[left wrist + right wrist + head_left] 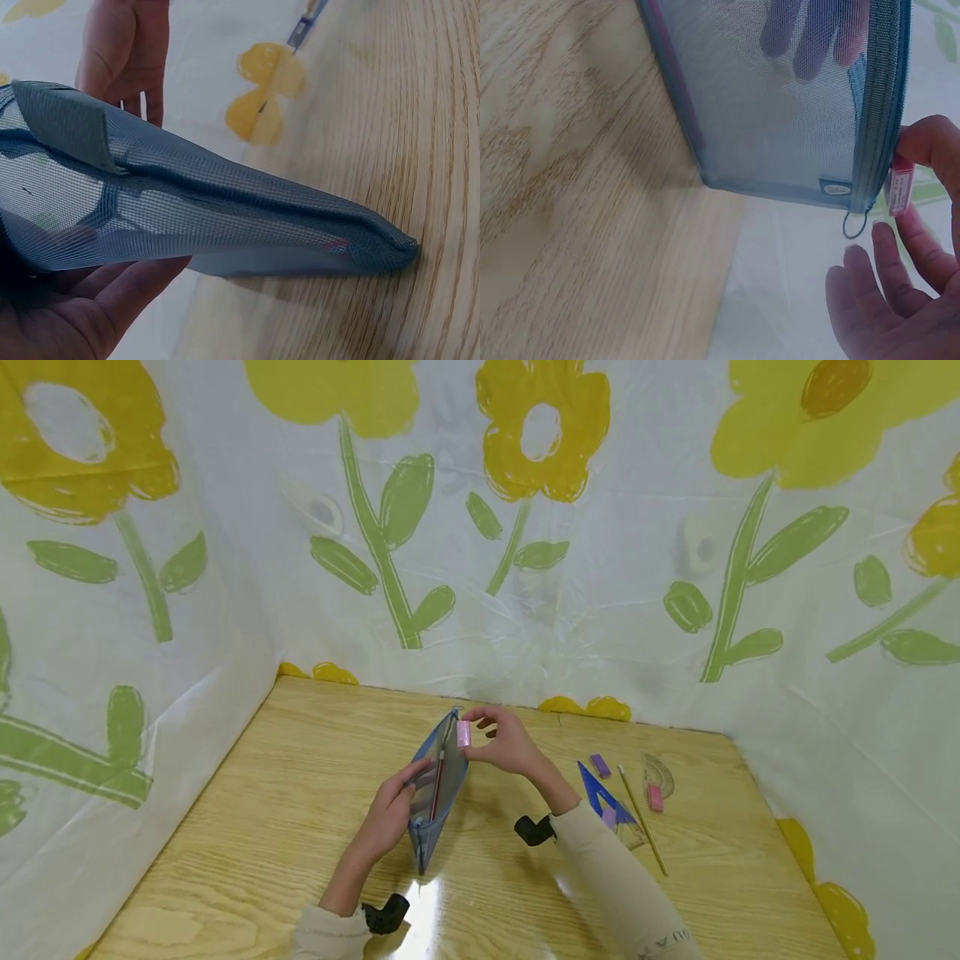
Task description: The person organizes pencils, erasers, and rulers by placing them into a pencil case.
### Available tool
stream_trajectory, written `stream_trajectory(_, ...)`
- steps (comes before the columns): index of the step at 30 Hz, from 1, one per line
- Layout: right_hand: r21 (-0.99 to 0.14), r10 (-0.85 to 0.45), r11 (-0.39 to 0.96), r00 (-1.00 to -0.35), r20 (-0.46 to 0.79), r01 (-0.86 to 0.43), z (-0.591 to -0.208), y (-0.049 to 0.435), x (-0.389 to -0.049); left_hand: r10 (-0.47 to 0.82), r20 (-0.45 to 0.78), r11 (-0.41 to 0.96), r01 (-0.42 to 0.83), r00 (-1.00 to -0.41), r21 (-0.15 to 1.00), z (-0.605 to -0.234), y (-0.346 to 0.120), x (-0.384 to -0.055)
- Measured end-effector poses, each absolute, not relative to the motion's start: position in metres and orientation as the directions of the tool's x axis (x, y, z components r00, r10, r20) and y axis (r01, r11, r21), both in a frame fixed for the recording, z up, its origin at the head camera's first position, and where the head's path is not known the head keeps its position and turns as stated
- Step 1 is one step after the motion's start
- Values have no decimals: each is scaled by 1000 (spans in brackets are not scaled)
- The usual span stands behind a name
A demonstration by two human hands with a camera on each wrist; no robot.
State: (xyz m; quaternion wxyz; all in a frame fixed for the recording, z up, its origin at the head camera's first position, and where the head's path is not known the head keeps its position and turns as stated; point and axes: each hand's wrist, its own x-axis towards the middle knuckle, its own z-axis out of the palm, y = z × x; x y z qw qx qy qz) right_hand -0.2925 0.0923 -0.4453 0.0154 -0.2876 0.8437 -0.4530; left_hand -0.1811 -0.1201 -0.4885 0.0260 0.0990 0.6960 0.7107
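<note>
A blue mesh zip pouch [450, 785] stands on its edge on the table, its zip side gaping upward. My left hand [392, 814] grips the pouch's near left side; its fingers show through the mesh [772, 97] in the right wrist view. A slim dark red pencil [437, 785] lies inside. Between thumb and fingertip my right hand [510, 745] pinches a small pink eraser [463, 734] at the far end of the pouch's opening. The right wrist view shows this eraser [901, 187] beside the zip edge, in a pale printed sleeve.
To the right on the wooden table [720, 827] lie a blue set square [592, 789], a purple eraser [600, 766], a long pencil [643, 818], a clear protractor [663, 770] and a pink eraser [656, 798]. A flower-printed sheet [600, 635] hangs behind the table.
</note>
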Motion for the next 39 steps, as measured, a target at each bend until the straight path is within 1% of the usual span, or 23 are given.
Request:
stream_trajectory(22, -754, -487, 458, -842, 231, -471, -442, 85, -294, 175, 107, -15, 106, -979, 994, -488, -119, -181)
stream_trajectory(29, -768, -507, 431, -831, 228, -473, -443, 85, -294, 164, 91, 28, 97, -982, 995, -488, -119, -180)
stream_trajectory(35, -782, -492, 428, -842, 219, -453, -445, 86, -295, 163, 85, 4, 86, -983, 996, -488, -119, -181)
stream_trajectory(39, -801, -493, 396, -840, 228, -450, -442, 87, -291, 164, 76, -3, 77, -984, 997, -488, -120, -181)
